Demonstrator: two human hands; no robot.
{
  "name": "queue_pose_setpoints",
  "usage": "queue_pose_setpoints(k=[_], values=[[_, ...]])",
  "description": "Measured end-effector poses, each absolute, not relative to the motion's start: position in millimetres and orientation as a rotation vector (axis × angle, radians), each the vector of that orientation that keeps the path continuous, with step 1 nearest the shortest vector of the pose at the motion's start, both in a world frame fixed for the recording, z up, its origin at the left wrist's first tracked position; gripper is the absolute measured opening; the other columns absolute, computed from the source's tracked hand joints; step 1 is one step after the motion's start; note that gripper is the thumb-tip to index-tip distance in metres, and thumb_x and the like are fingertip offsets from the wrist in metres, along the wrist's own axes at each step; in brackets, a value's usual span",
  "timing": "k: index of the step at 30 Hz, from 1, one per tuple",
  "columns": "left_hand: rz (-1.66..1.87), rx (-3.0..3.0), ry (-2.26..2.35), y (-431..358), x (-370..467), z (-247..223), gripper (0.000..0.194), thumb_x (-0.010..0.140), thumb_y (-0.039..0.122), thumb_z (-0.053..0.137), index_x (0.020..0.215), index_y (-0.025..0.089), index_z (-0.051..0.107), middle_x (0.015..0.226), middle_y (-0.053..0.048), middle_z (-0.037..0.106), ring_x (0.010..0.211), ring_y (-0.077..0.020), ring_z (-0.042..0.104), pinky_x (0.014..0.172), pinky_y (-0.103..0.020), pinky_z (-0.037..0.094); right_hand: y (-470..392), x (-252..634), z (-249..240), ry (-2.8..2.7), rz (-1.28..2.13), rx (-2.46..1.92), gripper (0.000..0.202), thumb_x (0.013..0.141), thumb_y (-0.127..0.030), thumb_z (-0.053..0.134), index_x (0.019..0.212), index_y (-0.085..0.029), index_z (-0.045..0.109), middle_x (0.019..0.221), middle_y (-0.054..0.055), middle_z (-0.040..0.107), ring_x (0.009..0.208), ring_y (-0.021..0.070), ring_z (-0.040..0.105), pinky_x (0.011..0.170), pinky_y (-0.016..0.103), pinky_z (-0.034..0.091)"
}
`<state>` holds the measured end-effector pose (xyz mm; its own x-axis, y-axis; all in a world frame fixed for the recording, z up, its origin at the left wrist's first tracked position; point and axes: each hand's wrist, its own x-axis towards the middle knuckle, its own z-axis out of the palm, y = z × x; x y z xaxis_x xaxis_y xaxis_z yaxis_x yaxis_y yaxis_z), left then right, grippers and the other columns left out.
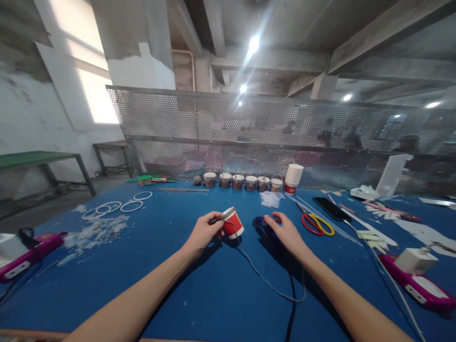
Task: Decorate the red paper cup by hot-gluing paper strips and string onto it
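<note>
My left hand (206, 230) is closed round a red and white paper cup (233, 225), which is tilted on its side above the table. Grey cord (263, 277) lies against the cup near my fingers and trails down to the right in a loose loop. To the right, my right hand (283, 230) is closed on a dark blue corded tool, by its look a glue gun (261, 225). My palm and fingers hide much of it. Its black cable (292, 304) runs toward the table's near edge.
Scissors (316, 224) with red and yellow handles and a black phone (332, 209) lie to the right. Several grey-wrapped cups (251, 183) and a cup stack (294, 178) line the back. White rings (131, 205) lie left; purple power strips (420, 285) sit at both sides.
</note>
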<state>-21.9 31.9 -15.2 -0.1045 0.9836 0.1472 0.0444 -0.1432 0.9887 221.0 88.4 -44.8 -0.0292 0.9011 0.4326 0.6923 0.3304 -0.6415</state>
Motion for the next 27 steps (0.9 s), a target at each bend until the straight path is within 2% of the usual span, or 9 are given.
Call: queue_pose_setpoints(k=[2, 6, 8, 15, 21, 27], values=[[1.372, 1.307, 1.251, 30, -19, -15, 0.015, 0.060, 0.028, 0.062, 0.070, 0.017, 0.064, 0.048, 0.003, 0.055, 0.046, -0.0104, 0.049, 0.047, -0.022, 0.034, 81, 221, -37, -1.663, 0.200, -1.259, 0.045, 0.085, -0.053, 0.049, 0.103, -0.015, 0.063, 0.105, 0.017, 0.067, 0.095, 0.0293, 0.062, 0.080, 0.043, 0.048], [1.356, 1.358, 1.260, 27, -12, -16, 0.014, 0.061, 0.030, 0.062, 0.066, 0.017, 0.062, 0.048, 0.003, 0.054, 0.044, -0.0098, 0.046, 0.045, -0.022, 0.032, 51, 202, -30, -1.733, 0.078, -0.828, 0.018, 0.090, -0.035, 0.053, 0.092, -0.020, 0.061, 0.088, 0.008, 0.066, 0.080, 0.0207, 0.060, 0.073, 0.034, 0.048], [1.349, 1.399, 1.276, 25, -9, -18, 0.014, 0.061, 0.031, 0.061, 0.065, 0.018, 0.061, 0.049, 0.004, 0.054, 0.044, -0.0100, 0.046, 0.045, -0.022, 0.032, 38, 189, -32, -1.882, 0.030, -0.734, 0.013, 0.092, -0.030, 0.054, 0.088, -0.020, 0.062, 0.084, 0.006, 0.067, 0.078, 0.0197, 0.059, 0.071, 0.032, 0.046], [1.306, 1.638, 1.343, 18, -2, -20, 0.012, 0.067, 0.029, 0.056, 0.067, 0.018, 0.062, 0.054, 0.003, 0.054, 0.049, -0.0112, 0.046, 0.048, -0.023, 0.035, 31, 172, -39, -1.996, -0.235, -0.745, 0.021, 0.092, -0.032, 0.056, 0.079, -0.018, 0.063, 0.073, 0.004, 0.064, 0.068, 0.0181, 0.054, 0.065, 0.031, 0.036], [1.309, 1.838, 1.299, 13, 3, -22, 0.013, 0.070, 0.027, 0.056, 0.065, 0.017, 0.063, 0.064, 0.000, 0.058, 0.061, -0.0132, 0.050, 0.058, -0.023, 0.039, 33, 170, -38, -2.009, -0.320, -0.697, 0.027, 0.093, -0.021, 0.050, 0.068, -0.018, 0.060, 0.063, 0.002, 0.062, 0.061, 0.0156, 0.052, 0.064, 0.032, 0.032], [1.258, 1.904, 1.306, 11, 4, -21, 0.014, 0.072, 0.026, 0.054, 0.065, 0.018, 0.063, 0.064, 0.000, 0.058, 0.061, -0.0135, 0.049, 0.059, -0.024, 0.038, 34, 171, -37, -1.989, -0.378, -0.666, 0.028, 0.089, -0.017, 0.050, 0.062, -0.019, 0.056, 0.056, 0.000, 0.058, 0.054, 0.0137, 0.049, 0.063, 0.031, 0.031]])
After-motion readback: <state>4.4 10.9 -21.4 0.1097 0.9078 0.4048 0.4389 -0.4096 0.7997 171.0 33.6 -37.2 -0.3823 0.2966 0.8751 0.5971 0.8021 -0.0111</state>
